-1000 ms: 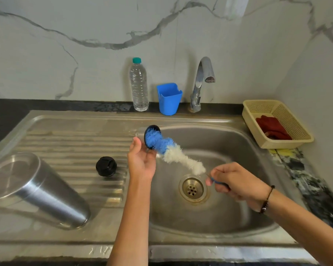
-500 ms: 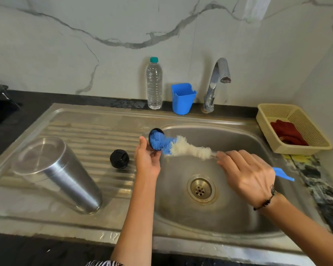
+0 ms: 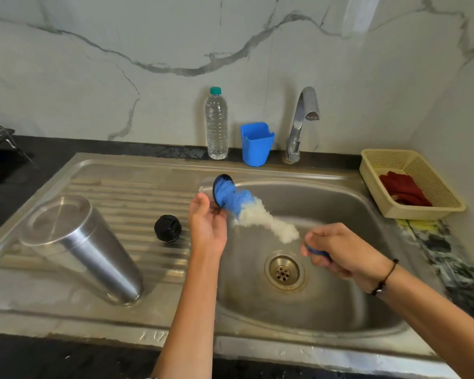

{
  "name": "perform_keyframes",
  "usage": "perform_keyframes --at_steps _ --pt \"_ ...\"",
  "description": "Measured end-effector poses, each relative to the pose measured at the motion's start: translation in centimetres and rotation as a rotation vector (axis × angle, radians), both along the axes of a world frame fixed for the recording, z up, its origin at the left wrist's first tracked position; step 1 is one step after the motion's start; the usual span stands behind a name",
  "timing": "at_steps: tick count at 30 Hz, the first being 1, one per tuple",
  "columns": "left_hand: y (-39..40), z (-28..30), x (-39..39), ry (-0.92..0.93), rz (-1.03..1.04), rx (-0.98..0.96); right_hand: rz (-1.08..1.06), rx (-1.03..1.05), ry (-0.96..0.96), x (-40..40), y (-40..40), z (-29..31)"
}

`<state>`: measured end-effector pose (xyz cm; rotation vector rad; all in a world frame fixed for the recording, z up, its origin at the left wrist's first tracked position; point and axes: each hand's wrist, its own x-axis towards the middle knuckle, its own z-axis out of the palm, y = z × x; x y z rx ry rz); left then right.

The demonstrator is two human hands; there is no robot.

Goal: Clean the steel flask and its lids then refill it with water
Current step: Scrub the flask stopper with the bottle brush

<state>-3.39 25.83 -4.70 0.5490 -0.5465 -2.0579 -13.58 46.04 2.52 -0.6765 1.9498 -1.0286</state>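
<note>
Left hand (image 3: 207,228) pinches a small lid (image 3: 221,190) over the sink (image 3: 340,310) so drips fall in; right hand (image 3: 340,255) fist-grips the brush (image 3: 246,209), bristles prob. inside the lid. Steel flask (image 3: 82,250) stands inverted w/ black cap (image 3: 167,228) beside, on the drainboard.

- Steel flask (image 3: 82,247): bare brushed metal, standing mouth-down on the ribbed drainboard (image 3: 126,192), near its front left corner.
- Black round lid (image 3: 167,228): lying flat at the drainboard's right edge.
- Second lid (image 3: 220,188): dark rim, held tilted above the basin's left rim, stuffed with blue bristles.
</note>
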Motion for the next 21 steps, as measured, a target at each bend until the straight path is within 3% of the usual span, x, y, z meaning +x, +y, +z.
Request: perform_keyframes --at_steps 1,3,5,8,10,21 --pt "0.1 0.3 0.1 0.026 0.000 -0.019 -0.022 0.004 -0.193 0.2 0.1 0.4" --pt "0.1 0.9 0.1 0.038 0.005 -0.069 -0.026 0.018 -0.309 0.6 0.4 0.8" --pt "0.0 1.1 0.1 0.007 0.027 -0.095 -0.027 -0.001 -0.104 0.9 0.6 0.7" --pt "-0.1 0.6 0.3 -0.061 0.076 -0.056 0.030 -0.026 0.498 0.4 1.1 0.8" --pt "-0.2 0.4 0.4 -0.071 0.109 -0.012 0.085 0.003 0.745 0.1 1.7 1.2" --pt "-0.3 1.9 1.2 -0.041 0.179 0.108 -0.065 -0.044 1.279 0.9 4.7 4.3"
